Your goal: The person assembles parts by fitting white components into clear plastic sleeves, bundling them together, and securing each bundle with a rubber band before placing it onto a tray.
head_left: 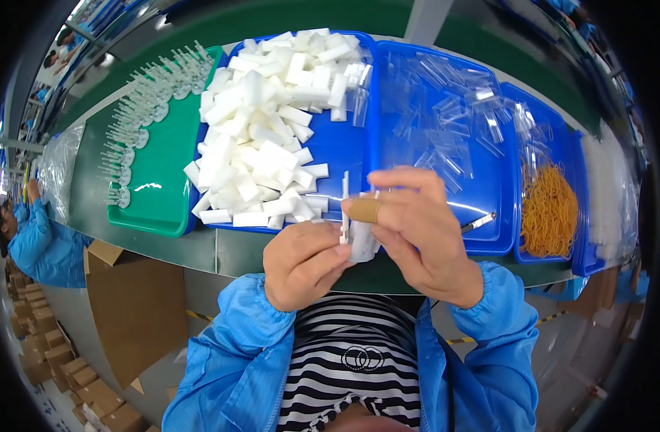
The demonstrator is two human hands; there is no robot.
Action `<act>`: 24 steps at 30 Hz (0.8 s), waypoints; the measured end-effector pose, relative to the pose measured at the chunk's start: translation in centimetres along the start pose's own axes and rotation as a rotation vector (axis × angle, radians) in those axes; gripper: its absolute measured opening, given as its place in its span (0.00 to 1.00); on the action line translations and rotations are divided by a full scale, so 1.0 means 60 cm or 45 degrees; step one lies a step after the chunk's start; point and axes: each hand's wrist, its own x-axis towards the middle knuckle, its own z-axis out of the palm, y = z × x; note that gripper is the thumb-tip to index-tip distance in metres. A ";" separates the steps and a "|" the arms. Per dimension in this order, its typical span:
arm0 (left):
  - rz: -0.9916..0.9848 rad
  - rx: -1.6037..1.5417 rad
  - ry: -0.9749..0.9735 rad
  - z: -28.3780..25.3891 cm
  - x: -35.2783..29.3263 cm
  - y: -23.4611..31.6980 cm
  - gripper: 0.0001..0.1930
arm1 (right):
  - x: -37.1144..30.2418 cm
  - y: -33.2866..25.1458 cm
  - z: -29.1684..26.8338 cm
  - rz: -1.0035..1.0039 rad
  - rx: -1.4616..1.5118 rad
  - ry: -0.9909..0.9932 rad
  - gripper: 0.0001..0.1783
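Observation:
My left hand (304,263) is closed, its thumb and fingers pinching a slim white stick-like piece (346,189) that stands upright. Against that stick sits a translucent white piece (364,243), partly hidden by my fingers. My right hand (427,241) curls round the other side of the translucent piece, with a tan bandage (364,210) on one finger. Both hands are over the front edge of the table, just before a blue tray (344,147) of white foam blocks (254,122). Exactly what the joined pieces are, I cannot tell.
Right of the foam, another blue tray (409,216) holds clear plastic pieces (452,155) and a slim knife-like tool (479,222). Beyond lie yellow rubber bands (549,216). A green tray (157,218) carries rows of clear stemmed pieces (139,137). Left are a cardboard box (139,309) and a person (38,234).

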 end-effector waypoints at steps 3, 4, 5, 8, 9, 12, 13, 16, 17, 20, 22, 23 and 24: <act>0.057 0.025 0.036 -0.008 -0.009 -0.004 0.23 | 0.044 0.011 -0.012 -0.028 -0.137 0.082 0.15; 0.002 0.078 0.066 -0.012 -0.015 -0.001 0.24 | 0.063 0.029 -0.009 -0.073 -0.158 0.070 0.16; -0.041 0.104 0.093 -0.012 -0.016 -0.001 0.24 | 0.082 0.043 -0.005 -0.077 -0.172 0.076 0.16; 0.014 0.089 0.090 -0.011 -0.013 -0.003 0.24 | 0.147 0.090 0.028 -0.066 -0.382 0.075 0.18; 0.032 0.083 0.093 -0.008 -0.013 -0.003 0.24 | 0.168 0.110 0.042 -0.153 -0.481 0.121 0.17; 0.057 0.018 0.068 -0.007 -0.012 -0.003 0.21 | 0.190 0.142 0.069 -0.270 -0.701 0.094 0.13; 0.058 0.028 0.076 -0.007 -0.012 -0.003 0.21 | 0.195 0.147 0.079 -0.288 -0.816 0.008 0.09; 0.047 -0.027 0.046 -0.007 -0.013 -0.005 0.21 | 0.170 0.136 0.091 -0.313 -0.824 -0.073 0.07; 0.033 -0.026 0.055 -0.009 -0.014 -0.004 0.21 | 0.159 0.124 0.088 -0.285 -0.821 -0.142 0.06; 0.051 -0.045 0.023 -0.009 -0.013 -0.006 0.21 | 0.147 0.093 0.059 -0.009 -0.432 -0.104 0.12; 0.026 -0.017 -0.002 -0.008 -0.015 -0.006 0.25 | 0.145 0.072 0.027 0.348 0.003 -0.086 0.19; 0.021 -0.037 -0.007 -0.011 -0.013 -0.008 0.25 | 0.139 0.067 0.017 0.368 -0.004 -0.085 0.19; 0.080 -0.010 -0.070 -0.015 -0.010 -0.013 0.22 | 0.130 0.062 0.010 0.487 0.308 0.016 0.19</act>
